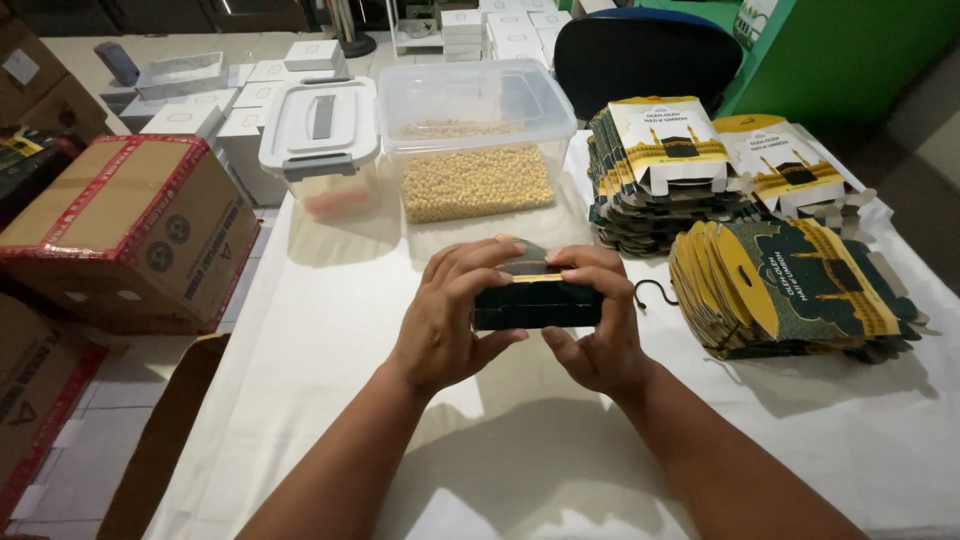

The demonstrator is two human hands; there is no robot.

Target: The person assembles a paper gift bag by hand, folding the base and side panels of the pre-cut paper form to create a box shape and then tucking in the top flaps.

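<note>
Both of my hands hold one small dark green and yellow carton above the white-covered table. My left hand grips its left end, with fingers over the top and the thumb underneath. My right hand grips its right end the same way. To the right lies a fanned stack of flat, unfolded cartons of the same green and yellow print. A second, taller pile of flat cartons sits behind it.
A clear plastic tub of pale round nuts or beans stands open at the table's back, its lidded twin beside it. A black hook lies near my right hand. Cardboard boxes stand on the floor at left, a dark chair behind.
</note>
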